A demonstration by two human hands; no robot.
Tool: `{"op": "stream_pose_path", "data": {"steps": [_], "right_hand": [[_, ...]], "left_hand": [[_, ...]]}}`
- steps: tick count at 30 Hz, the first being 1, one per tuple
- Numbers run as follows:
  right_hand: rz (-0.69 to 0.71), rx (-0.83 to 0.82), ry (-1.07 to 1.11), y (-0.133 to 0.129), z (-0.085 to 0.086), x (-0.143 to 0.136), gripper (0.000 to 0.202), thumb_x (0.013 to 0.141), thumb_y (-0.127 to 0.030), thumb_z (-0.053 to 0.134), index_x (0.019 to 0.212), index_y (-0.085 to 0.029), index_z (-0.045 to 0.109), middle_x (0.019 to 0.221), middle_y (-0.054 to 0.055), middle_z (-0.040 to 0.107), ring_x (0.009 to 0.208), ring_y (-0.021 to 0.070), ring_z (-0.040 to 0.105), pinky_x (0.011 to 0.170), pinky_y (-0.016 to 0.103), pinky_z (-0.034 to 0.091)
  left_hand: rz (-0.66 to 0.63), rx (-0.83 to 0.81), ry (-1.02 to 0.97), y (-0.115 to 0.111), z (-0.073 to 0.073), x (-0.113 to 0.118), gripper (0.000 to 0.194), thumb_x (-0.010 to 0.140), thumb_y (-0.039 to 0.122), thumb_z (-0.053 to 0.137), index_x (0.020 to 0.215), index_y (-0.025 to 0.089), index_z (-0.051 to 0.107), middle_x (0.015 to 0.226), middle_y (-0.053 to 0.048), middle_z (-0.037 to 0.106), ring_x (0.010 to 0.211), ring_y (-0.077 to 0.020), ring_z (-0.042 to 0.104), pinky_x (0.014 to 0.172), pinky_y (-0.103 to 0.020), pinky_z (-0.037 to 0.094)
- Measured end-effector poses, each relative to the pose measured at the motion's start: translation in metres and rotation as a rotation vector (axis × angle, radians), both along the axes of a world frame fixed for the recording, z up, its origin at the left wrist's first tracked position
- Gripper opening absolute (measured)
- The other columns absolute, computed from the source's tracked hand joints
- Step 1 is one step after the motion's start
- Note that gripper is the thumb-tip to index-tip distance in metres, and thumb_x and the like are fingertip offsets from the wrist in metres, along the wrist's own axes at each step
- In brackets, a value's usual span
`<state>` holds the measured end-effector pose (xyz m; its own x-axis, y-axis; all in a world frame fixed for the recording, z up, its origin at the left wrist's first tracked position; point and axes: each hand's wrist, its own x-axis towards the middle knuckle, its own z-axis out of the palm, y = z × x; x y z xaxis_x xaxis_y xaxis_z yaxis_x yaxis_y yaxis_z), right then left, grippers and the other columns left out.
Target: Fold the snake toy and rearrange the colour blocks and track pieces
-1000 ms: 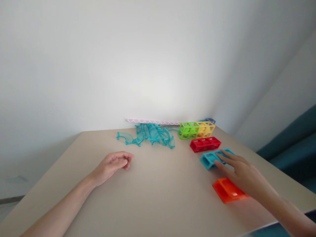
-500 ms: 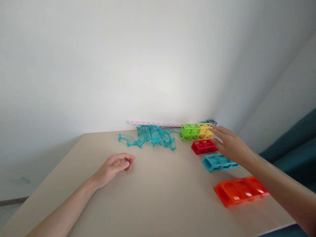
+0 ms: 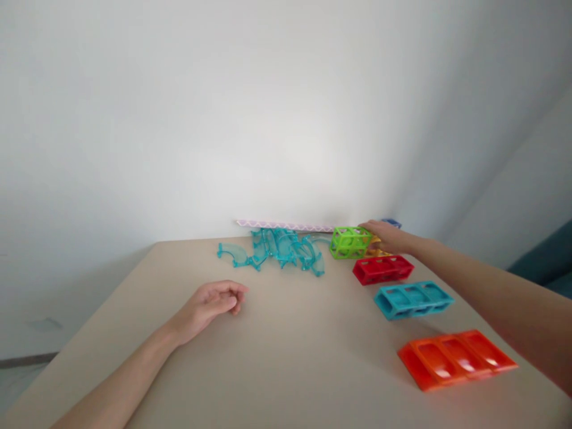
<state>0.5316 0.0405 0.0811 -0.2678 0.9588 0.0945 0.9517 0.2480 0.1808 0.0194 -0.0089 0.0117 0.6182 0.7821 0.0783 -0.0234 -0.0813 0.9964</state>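
Observation:
My left hand rests on the table with its fingers loosely curled and nothing visible in them. At the far right, my right hand is wrapped over the yellow openwork block, hiding most of it. Its fingertips are near the right end of the green openwork block. Just in front lies a red three-window block. Closer to me are a light blue block and an orange block, lying in a slanting row beneath and beside my right forearm.
A heap of translucent teal curved pieces lies by the wall at the back of the table. Behind it runs a pale patterned strip. A dark blue block shows behind my right hand. A teal curtain hangs right.
My right hand has come down from above the blocks onto the yellow one, and its fingers have closed around it. My left hand stays put. The view has shifted slightly.

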Motion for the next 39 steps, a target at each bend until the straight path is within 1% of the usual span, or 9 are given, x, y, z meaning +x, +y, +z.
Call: {"op": "stream_pose_path", "data": {"steps": [5, 15, 22, 25, 27, 30, 33, 37, 39], "right_hand": [[-0.027, 0.037, 0.013, 0.000, -0.004, -0.002, 0.048, 0.080, -0.032, 0.056, 0.125, -0.014, 0.054, 0.116, 0.017, 0.061, 0.106, 0.0315, 0.059, 0.090, 0.041, 0.043], [-0.073, 0.054, 0.015, 0.001, -0.008, -0.002, 0.052, 0.083, -0.044, 0.052, 0.128, -0.017, 0.052, 0.120, 0.017, 0.059, 0.109, 0.0330, 0.056, 0.089, 0.043, 0.042], [-0.054, -0.006, 0.016, 0.001, -0.007, 0.003, 0.065, 0.076, -0.030, 0.059, 0.138, -0.018, 0.043, 0.126, 0.016, 0.057, 0.115, 0.0334, 0.052, 0.092, 0.043, 0.041], [-0.063, -0.020, 0.017, 0.002, -0.007, 0.004, 0.069, 0.072, -0.025, 0.061, 0.138, -0.017, 0.043, 0.128, 0.017, 0.056, 0.116, 0.0349, 0.052, 0.093, 0.045, 0.040], [-0.069, -0.022, 0.013, 0.002, -0.007, 0.003, 0.068, 0.072, -0.024, 0.061, 0.138, -0.017, 0.043, 0.129, 0.017, 0.055, 0.117, 0.0355, 0.051, 0.093, 0.046, 0.040], [-0.069, -0.025, 0.002, 0.001, -0.006, 0.001, 0.067, 0.073, -0.024, 0.060, 0.138, -0.016, 0.043, 0.130, 0.017, 0.054, 0.119, 0.0352, 0.050, 0.093, 0.046, 0.040], [-0.066, -0.028, -0.015, 0.000, -0.005, -0.001, 0.068, 0.074, -0.024, 0.060, 0.138, -0.016, 0.041, 0.133, 0.017, 0.053, 0.121, 0.0341, 0.049, 0.095, 0.046, 0.040], [-0.061, -0.030, -0.041, -0.003, -0.002, -0.003, 0.067, 0.073, -0.023, 0.061, 0.137, -0.018, 0.042, 0.134, 0.017, 0.051, 0.121, 0.0335, 0.049, 0.095, 0.045, 0.040], [-0.057, -0.034, -0.047, -0.005, -0.001, -0.004, 0.065, 0.074, -0.022, 0.060, 0.136, -0.017, 0.043, 0.135, 0.017, 0.051, 0.121, 0.0333, 0.049, 0.095, 0.045, 0.040]], "left_hand": [[-0.002, 0.002, 0.000, 0.001, 0.000, 0.000, 0.029, 0.084, 0.032, 0.062, 0.106, 0.014, 0.068, 0.091, -0.009, 0.064, 0.079, -0.0182, 0.056, 0.073, -0.032, 0.042], [-0.006, -0.010, -0.016, -0.002, 0.003, 0.000, 0.030, 0.083, 0.032, 0.063, 0.105, 0.013, 0.068, 0.089, -0.009, 0.065, 0.078, -0.0184, 0.056, 0.072, -0.032, 0.042], [-0.018, -0.002, -0.007, 0.000, 0.001, -0.003, 0.030, 0.084, 0.031, 0.062, 0.108, 0.013, 0.067, 0.090, -0.009, 0.064, 0.078, -0.0182, 0.056, 0.073, -0.032, 0.042], [0.032, 0.124, 0.049, -0.005, 0.002, 0.000, 0.027, 0.085, 0.032, 0.059, 0.104, 0.014, 0.067, 0.088, -0.009, 0.064, 0.078, -0.0190, 0.056, 0.072, -0.032, 0.044], [0.138, 0.347, 0.124, -0.010, 0.005, 0.012, 0.022, 0.086, 0.029, 0.057, 0.100, 0.016, 0.068, 0.091, -0.009, 0.064, 0.083, -0.0202, 0.056, 0.075, -0.032, 0.044], [0.235, 0.760, 0.206, -0.014, 0.019, 0.057, 0.024, 0.087, 0.021, 0.052, 0.106, 0.019, 0.066, 0.104, -0.010, 0.063, 0.099, -0.0229, 0.056, 0.088, -0.035, 0.043], [0.079, 1.084, 0.265, -0.004, 0.044, 0.135, 0.040, 0.082, 0.009, 0.046, 0.119, 0.016, 0.059, 0.121, -0.012, 0.059, 0.117, -0.0233, 0.049, 0.104, -0.038, 0.035], [0.008, 1.296, 0.530, 0.028, 0.076, 0.248, 0.066, 0.075, 0.011, 0.051, 0.140, 0.009, 0.036, 0.153, -0.014, 0.028, 0.141, -0.0300, 0.019, 0.112, -0.047, 0.025], [-0.048, 1.296, 0.712, 0.041, 0.080, 0.288, 0.074, 0.075, 0.016, 0.054, 0.143, 0.007, 0.029, 0.156, -0.016, 0.022, 0.143, -0.0323, 0.015, 0.111, -0.052, 0.025]]}}
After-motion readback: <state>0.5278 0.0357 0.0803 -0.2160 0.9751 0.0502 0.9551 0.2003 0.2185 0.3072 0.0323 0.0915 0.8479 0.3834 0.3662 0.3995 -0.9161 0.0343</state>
